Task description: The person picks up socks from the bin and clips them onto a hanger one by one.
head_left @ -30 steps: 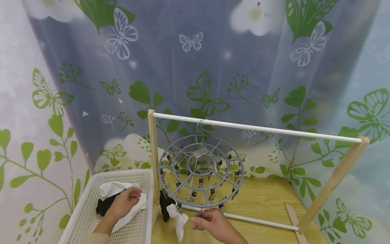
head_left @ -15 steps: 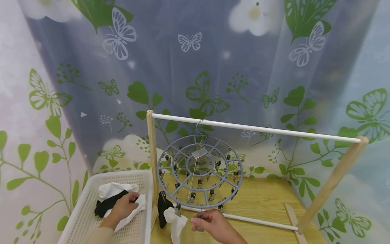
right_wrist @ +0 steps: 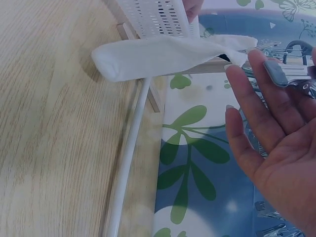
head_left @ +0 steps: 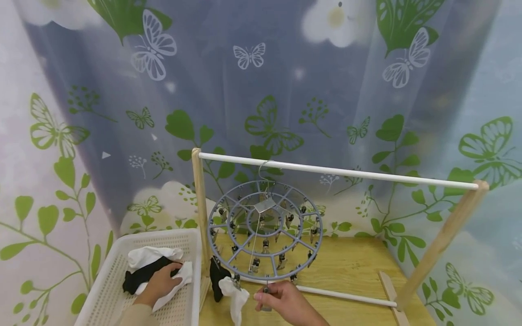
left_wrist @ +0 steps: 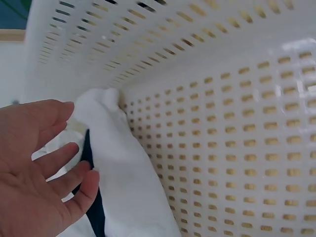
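Note:
In the head view my left hand (head_left: 161, 283) reaches into the white basket (head_left: 198, 262), with its loosely bent fingers over a black sock (head_left: 138, 276) and a white sock (head_left: 186, 274). The left wrist view shows those fingers beside the white sock (left_wrist: 118, 158), with nothing visibly pinched. Another white sock (head_left: 151, 256) lies behind them. Thumb and fingers of my right hand (head_left: 291, 302) pinch a metal clip (right_wrist: 289, 74) at the front rim of the round grey hanger (head_left: 264, 205). Left of that hand, a black sock (head_left: 217, 280) and a white sock (head_left: 234, 296) hang from clips.
The hanger hooks onto the white rail (head_left: 346, 172) of a wooden stand (head_left: 446, 240). Several bare clips dangle from its rings. A lower white bar (head_left: 342, 293) runs close above the wooden table (head_left: 350, 258). Behind everything hangs a patterned curtain (head_left: 212, 104).
My left hand has lowered onto the socks in the basket, with its fingers now at the black and white ones. My right hand stays at the same clip. The head view has shifted slightly.

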### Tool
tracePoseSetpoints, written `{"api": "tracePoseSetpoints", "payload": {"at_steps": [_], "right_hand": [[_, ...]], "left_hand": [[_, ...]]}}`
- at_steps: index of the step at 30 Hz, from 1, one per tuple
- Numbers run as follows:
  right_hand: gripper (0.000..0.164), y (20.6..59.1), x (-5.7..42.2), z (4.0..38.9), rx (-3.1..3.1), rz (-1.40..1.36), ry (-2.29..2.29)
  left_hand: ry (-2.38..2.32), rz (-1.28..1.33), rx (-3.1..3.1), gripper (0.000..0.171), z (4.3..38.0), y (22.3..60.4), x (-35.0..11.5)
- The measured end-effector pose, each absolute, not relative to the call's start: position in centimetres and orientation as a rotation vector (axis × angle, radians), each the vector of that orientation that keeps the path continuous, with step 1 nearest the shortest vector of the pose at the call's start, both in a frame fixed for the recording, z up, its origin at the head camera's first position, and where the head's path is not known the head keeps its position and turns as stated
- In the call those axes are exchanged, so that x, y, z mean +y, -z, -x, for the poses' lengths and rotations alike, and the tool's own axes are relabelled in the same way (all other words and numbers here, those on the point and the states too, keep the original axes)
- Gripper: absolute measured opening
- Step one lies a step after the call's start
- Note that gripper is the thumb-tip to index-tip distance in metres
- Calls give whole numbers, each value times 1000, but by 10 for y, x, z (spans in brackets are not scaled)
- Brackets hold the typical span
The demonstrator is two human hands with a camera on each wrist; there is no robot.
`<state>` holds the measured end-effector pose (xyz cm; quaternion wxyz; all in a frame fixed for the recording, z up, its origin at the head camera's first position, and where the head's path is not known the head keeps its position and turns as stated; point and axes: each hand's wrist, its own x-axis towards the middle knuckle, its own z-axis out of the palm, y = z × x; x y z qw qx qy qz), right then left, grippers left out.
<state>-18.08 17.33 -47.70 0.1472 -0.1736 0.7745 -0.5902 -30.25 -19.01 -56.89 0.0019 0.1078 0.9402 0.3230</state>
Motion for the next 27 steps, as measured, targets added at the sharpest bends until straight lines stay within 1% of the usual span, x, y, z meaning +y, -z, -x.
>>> {"api": "tracePoseSetpoints", "payload": {"at_steps": [6, 11, 19, 21, 25, 27], "right_hand": [[31, 476, 173, 180, 2216, 492, 1710], [35, 478, 172, 179, 2158, 461, 1732], [35, 482, 172, 179, 2131, 455, 1756], [35, 481, 172, 179, 2124, 457, 1762], [34, 480, 172, 179, 2116, 461, 1771], [34, 481, 172, 180, 2110, 453, 1774]], "left_hand": [[-907, -304, 2879, 47, 299, 568, -187], [-923, -268, 2849, 47, 296, 570, -186], [-919, -217, 2830, 52, 292, 565, -180], [-924, -231, 2833, 46, 292, 564, -178], [-912, -289, 2868, 20, 292, 563, -174], [-906, -304, 2880, 15, 291, 562, -173]]}}
